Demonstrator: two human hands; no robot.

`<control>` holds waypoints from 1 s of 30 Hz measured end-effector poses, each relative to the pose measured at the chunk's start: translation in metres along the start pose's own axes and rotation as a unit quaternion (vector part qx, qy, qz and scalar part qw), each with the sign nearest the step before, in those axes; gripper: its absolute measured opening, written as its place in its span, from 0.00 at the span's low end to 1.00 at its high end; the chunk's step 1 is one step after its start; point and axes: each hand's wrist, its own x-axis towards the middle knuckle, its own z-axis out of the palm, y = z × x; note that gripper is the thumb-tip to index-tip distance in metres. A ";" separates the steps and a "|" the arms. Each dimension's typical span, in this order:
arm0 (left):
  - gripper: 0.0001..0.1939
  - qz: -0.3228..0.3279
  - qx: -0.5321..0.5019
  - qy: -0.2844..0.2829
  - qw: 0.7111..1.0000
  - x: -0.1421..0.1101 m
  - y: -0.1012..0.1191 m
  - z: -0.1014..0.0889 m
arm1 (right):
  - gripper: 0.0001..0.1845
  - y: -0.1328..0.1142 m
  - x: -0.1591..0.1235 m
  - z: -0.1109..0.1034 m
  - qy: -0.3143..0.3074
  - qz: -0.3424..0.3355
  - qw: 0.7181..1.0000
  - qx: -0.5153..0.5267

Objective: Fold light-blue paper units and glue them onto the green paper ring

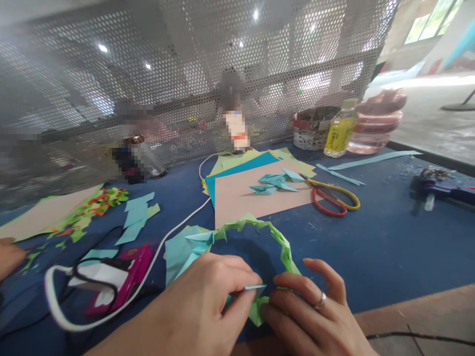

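Note:
A ring of folded green paper [285, 247] arches over the blue table, its near end between my hands. My left hand [208, 296] pinches a small light blue folded paper piece [256, 287] between thumb and fingers, close to the ring's near end. Curled round that end of the ring is my right hand [304, 306], which wears a ring on one finger. Light blue folded pieces [200, 242] lie on blue paper beside my left hand. Farther off, more blue folded pieces [276, 182] rest on a pink sheet [237, 202].
Red-and-yellow-handled scissors [334, 198] lie right of the sheets. A glue gun [445, 190], drink bottle [339, 129] and round tub [311, 129] are farther right. A white cable [163, 247] crosses near a magenta power strip [129, 277]. Another person's hand [10, 259] shows at left.

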 end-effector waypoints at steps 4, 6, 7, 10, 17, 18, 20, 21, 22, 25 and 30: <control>0.14 0.003 0.003 0.000 1.000 -0.003 -0.004 0.003 | 0.20 -0.002 0.000 0.000 0.006 0.009 1.000 0.003; 0.14 0.007 0.005 0.004 1.000 -0.004 -0.006 0.004 | 0.20 -0.004 0.000 -0.002 0.009 0.019 1.000 -0.002; 0.14 0.008 0.008 0.004 1.000 -0.004 -0.007 0.005 | 0.20 -0.004 0.001 -0.002 0.009 0.026 1.000 -0.002; 0.14 0.010 0.014 0.004 1.000 -0.003 -0.007 0.004 | 0.19 -0.003 0.001 0.001 0.033 0.042 0.999 -0.003; 0.14 0.020 -0.007 -0.035 0.999 0.000 -0.005 -0.001 | 0.15 0.000 0.000 0.008 0.052 0.066 0.996 -0.006; 0.13 0.021 0.000 -0.030 0.999 0.000 -0.006 -0.001 | 0.16 0.000 0.000 0.008 0.050 0.066 0.997 -0.008; 0.13 0.029 0.014 -0.025 0.999 -0.001 -0.007 -0.001 | 0.16 -0.001 -0.001 0.008 0.050 0.067 0.996 -0.010; 0.13 0.036 0.020 -0.026 0.999 -0.002 -0.007 -0.001 | 0.15 -0.001 -0.001 0.008 0.051 0.072 0.996 -0.010; 0.14 0.043 0.024 -0.026 0.998 -0.002 -0.008 0.000 | 0.15 -0.001 0.000 0.008 0.053 0.073 0.996 -0.010; 0.13 0.056 0.037 -0.018 0.998 -0.001 -0.009 0.001 | 0.16 -0.002 0.001 0.008 0.052 0.075 0.996 -0.011; 0.13 0.026 0.025 -0.029 0.999 0.003 -0.005 -0.001 | 0.16 -0.002 0.003 0.007 0.050 0.080 0.995 -0.011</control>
